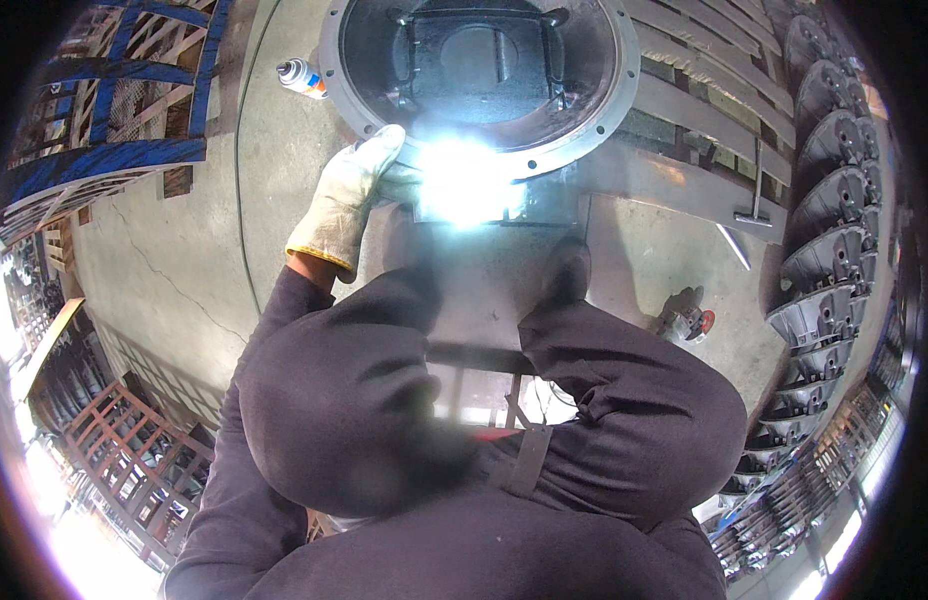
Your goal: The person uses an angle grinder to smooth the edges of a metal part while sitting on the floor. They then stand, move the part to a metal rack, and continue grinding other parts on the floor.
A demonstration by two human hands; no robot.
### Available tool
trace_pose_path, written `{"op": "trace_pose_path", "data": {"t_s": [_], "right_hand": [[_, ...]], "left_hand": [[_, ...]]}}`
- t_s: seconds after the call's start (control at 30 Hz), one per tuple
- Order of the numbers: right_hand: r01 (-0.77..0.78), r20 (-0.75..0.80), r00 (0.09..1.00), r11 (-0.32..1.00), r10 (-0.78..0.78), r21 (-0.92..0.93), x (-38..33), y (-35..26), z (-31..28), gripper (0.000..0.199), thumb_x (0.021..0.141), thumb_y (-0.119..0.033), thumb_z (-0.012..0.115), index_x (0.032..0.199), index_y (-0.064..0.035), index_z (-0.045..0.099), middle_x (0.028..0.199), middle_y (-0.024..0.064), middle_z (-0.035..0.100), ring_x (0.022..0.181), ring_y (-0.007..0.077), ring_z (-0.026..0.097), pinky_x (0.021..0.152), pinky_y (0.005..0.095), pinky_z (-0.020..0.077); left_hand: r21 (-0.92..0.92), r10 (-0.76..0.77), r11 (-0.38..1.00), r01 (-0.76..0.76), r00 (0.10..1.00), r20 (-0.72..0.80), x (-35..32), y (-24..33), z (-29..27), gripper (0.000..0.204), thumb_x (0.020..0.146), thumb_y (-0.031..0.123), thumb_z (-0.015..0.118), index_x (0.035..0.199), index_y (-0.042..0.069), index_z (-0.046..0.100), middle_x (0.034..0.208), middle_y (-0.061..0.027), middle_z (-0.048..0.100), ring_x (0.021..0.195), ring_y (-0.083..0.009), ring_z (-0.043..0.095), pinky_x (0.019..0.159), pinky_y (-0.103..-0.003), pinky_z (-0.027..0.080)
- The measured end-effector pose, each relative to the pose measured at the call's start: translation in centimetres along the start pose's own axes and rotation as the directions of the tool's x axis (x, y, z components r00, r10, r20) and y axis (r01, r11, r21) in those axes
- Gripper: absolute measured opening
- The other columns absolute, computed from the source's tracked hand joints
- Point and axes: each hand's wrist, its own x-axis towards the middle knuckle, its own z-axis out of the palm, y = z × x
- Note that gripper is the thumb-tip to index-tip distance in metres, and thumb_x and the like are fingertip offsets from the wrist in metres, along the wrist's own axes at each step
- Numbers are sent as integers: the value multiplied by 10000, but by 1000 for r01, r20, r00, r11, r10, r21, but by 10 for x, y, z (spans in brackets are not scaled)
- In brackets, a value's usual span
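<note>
A large round metal housing (352,92) stands in front of me, with a wide flange pierced by bolt holes around its open mouth. My left hand (346,195), in a pale work glove with a yellow cuff edge, is closed on the near left part of the flange. Its thumb side lies over the rim, while the other fingers are partly hidden. Just right of the glove, an intense blue-white glare (462,185) covers the near edge of the flange and hides what is there. My right hand does not show. My bent knees (334,400) flank the space below the housing.
A spray can (302,78) is left of the housing, near a thin cable (241,150) along the floor. To the right are slatted boards (709,95), a T-shaped tool (754,190), an angle grinder (687,315) and rows of metal housings (829,250). A blue rack (104,165) stands left.
</note>
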Motion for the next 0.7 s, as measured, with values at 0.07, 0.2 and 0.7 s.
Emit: {"op": "trace_pose_path", "data": {"t_s": [0.07,0.2,0.7], "right_hand": [[3,8,1000,1000,-3,0,-3,0,-7,342,958,-163,655,1229,45,645,1109,173,714,959,237,696,836,341,574],[5,20,1000,1000,-5,0,-12,6,-19,350,949,-171,662,1218,52,644,1082,172,720,930,230,698,817,337,574],[581,197,735,752,-649,312,-171,-191,-37,530,893,-314,702,1233,82,612,970,165,739,777,206,703,711,321,575]], "left_hand": [[18,-3,1000,3,1000,-24,0,0,1,400,1033,392,662,1181,23,705,971,-118,777,756,-174,755,673,-276,624],[-1,-30,1000,30,999,23,0,3,-1,383,1018,394,690,1167,41,703,935,-91,770,719,-156,742,639,-246,598],[2,688,707,-707,689,228,-243,172,51,411,1045,213,638,1369,-40,634,1231,-129,725,1036,-228,731,905,-339,608]]}}
